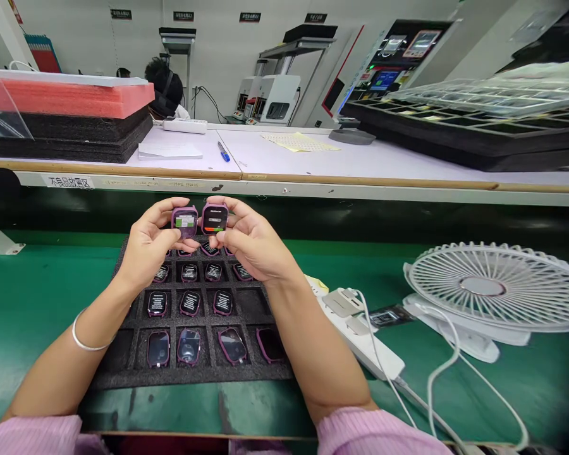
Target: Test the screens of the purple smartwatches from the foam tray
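My left hand pinches a purple smartwatch body whose lit screen shows a green bar. My right hand grips a second purple watch body with a red and green bar on its screen. Both watches are held side by side, screens toward me, above the far end of a black foam tray. The tray lies on the green belt and holds several more purple watch bodies in its pockets; a few pockets are vacant.
A white power strip with plugs and cables lies right of the tray, beside a white desk fan tilted upward. Behind the belt runs a white shelf with stacked foam, a pen, papers and black trays. A person's head shows far back.
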Tool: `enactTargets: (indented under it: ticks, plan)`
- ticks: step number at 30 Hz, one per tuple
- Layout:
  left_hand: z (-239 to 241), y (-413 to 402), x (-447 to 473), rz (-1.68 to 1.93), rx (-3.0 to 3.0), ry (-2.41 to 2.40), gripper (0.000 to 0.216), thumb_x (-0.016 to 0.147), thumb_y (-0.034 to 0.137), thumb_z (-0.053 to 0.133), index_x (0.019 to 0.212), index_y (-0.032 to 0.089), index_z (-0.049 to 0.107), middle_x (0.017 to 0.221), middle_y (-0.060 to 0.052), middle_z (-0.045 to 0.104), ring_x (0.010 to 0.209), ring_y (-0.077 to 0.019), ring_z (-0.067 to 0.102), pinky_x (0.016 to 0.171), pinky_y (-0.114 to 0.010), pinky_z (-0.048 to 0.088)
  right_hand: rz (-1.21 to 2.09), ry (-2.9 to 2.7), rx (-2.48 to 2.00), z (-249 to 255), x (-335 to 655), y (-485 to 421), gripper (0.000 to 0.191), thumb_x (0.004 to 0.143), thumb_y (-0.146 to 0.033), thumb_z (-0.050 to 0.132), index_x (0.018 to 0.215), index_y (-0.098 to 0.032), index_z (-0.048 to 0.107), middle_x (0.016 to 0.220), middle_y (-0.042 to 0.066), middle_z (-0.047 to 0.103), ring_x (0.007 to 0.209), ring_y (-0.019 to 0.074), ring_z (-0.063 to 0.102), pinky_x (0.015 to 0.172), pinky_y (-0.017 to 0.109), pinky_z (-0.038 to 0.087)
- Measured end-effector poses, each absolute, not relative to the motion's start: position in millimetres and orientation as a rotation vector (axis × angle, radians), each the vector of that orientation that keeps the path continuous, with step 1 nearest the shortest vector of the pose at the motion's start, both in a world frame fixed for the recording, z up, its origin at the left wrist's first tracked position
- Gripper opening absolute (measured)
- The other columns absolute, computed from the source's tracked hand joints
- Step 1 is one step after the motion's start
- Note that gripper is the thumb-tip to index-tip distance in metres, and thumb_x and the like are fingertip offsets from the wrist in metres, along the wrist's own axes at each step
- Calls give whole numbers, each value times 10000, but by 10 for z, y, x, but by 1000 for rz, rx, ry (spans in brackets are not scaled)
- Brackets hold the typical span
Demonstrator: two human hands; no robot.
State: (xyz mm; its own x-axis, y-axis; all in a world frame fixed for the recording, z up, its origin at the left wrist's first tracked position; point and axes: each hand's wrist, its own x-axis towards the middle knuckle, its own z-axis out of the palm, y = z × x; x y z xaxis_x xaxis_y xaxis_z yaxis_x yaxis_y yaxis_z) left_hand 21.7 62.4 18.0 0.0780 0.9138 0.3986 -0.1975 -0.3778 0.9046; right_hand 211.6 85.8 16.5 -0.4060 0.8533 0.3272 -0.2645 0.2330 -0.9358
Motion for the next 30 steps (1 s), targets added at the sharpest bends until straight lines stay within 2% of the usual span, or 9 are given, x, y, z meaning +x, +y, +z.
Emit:
enactTargets:
  ticks: [4, 16, 30]
  plan:
    - [168, 632, 215, 1483, 1408, 777, 446, 738, 196, 683, 1178, 159, 620, 1071, -30, 716, 647, -165, 756, 636, -268, 682, 1400, -1468, -572, 166, 2118, 867, 581, 681, -144, 667, 1250, -208, 561, 1009, 12, 690, 688, 110, 621, 605, 250, 487]
    - [132, 661, 222, 1502, 1425, 780, 405, 790, 203, 687, 1184, 150, 608, 1026, -17, 716, 612, -143, 747, 607, -223, 665, 1393, -1489, -593, 161, 2105, 856, 551, 714, -186, 686, 1249, -212, 554, 965, 5, 663, 678, 116, 598, 606, 273, 479]
    - [180, 622, 226, 1466, 1379, 785, 494, 673, 159, 635, 1167, 161, 615, 1010, -4, 721, 638, -165, 755, 628, -250, 668, 1387, -1494, -597, 147, 2104, 867, 553, 715, -185, 680, 1253, -220, 556, 967, 5, 666, 679, 122, 602, 610, 279, 488]
